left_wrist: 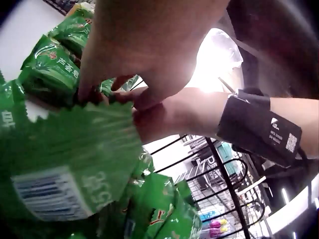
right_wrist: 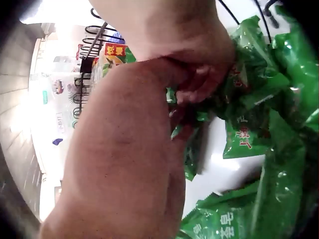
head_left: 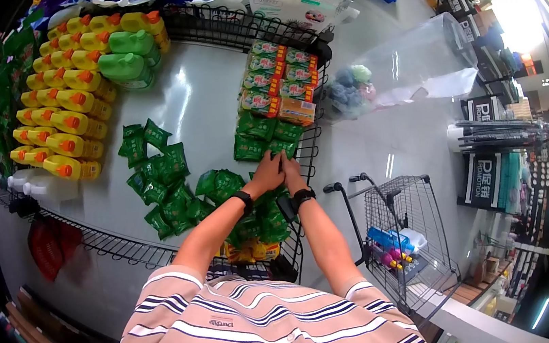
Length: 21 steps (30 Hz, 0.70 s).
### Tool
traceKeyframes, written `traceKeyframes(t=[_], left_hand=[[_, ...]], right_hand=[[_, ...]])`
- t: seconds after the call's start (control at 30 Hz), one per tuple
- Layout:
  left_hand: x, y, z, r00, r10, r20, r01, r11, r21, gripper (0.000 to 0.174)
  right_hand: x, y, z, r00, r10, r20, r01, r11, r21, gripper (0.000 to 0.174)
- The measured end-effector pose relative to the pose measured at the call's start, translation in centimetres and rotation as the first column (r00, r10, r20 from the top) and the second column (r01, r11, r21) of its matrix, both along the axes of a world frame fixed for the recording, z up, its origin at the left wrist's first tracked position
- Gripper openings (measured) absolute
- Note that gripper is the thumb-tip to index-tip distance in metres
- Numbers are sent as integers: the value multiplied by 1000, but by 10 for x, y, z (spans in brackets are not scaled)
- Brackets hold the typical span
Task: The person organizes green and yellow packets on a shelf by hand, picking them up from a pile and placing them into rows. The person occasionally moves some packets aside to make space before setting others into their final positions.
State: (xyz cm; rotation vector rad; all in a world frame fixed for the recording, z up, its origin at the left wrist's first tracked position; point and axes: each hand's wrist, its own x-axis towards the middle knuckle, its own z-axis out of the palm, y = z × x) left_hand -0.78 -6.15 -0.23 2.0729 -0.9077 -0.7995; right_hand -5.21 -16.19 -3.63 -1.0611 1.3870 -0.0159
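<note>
Both hands meet over rows of green soap packets (head_left: 249, 148) at the right side of the wire-sided display. My left hand (head_left: 266, 172) reaches down with bent fingers around a green soap packet, mostly covered by the hand. Close against it, my right hand (head_left: 293, 172) curls its fingers at the same spot; in the right wrist view bits of green film show between the right hand (right_wrist: 204, 74) and the left forearm (right_wrist: 119, 144). A soap packet (left_wrist: 70, 169) with a barcode fills the lower left wrist view. Loose soap packets (head_left: 158, 175) lie heaped to the left.
Boxed packs (head_left: 270, 76) stand stacked beyond the hands. Yellow bottles (head_left: 67, 101) and green jugs (head_left: 127, 59) line the far left. A black wire rail (head_left: 312, 146) edges the display on the right. Past it stands a shopping cart (head_left: 404, 224).
</note>
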Motion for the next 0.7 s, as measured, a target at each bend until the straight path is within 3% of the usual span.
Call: traceKeyframes(t=[0.03, 0.07, 0.13, 0.27, 0.33, 0.37, 0.4, 0.47, 0.5, 0.57, 0.6, 0.67, 0.7], left_hand=[[-1, -2, -5, 999, 27, 40, -26, 1000, -9, 56], [1, -4, -12, 999, 31, 33, -31, 1000, -2, 56], [5, -4, -28, 1000, -1, 1, 1, 999, 41, 58], [5, 35, 4, 991, 45, -129, -37, 997, 66, 49], [10, 78, 22, 999, 9, 31, -8, 1000, -21, 40], [14, 100, 23, 984, 132, 117, -126, 991, -51, 39], [14, 123, 21, 949, 251, 191, -237, 967, -94, 39], [21, 159, 8, 926, 242, 290, -273, 960, 68, 43], [18, 167, 3, 928, 246, 281, -273, 960, 61, 43], [18, 178, -4, 876, 321, 360, -352, 936, 23, 43], [20, 178, -4, 875, 325, 359, -353, 935, 16, 43], [24, 177, -4, 925, 183, 333, -267, 936, 228, 47], [29, 175, -4, 925, 185, 333, -267, 939, 219, 47]], right_hand=[[5, 2, 17, 998, 28, -47, -30, 999, -30, 62], [6, -5, -5, 998, 33, -54, -34, 999, -23, 62], [1, -22, -71, 958, 131, -255, -159, 983, -90, 58], [-5, 7, -2, 974, 163, -159, -174, 983, -57, 62], [-14, 37, 37, 964, 236, -124, -267, 834, -483, 65], [-22, 54, 42, 968, 236, -85, -233, 722, -652, 67], [-26, 65, 45, 965, 242, -96, -245, 719, -650, 67], [-35, 87, 48, 779, 618, -102, -538, 578, -613, 68], [-35, 98, 44, 778, 618, -114, -544, 571, -615, 68], [-23, 117, 31, 592, 760, -268, -717, 344, -606, 69], [-17, 117, 27, 591, 759, -273, -717, 339, -610, 69], [-7, 114, 19, 520, 827, -215, -821, 413, -395, 75], [-4, 105, 4, 512, 845, -154, -812, 418, -407, 81]])
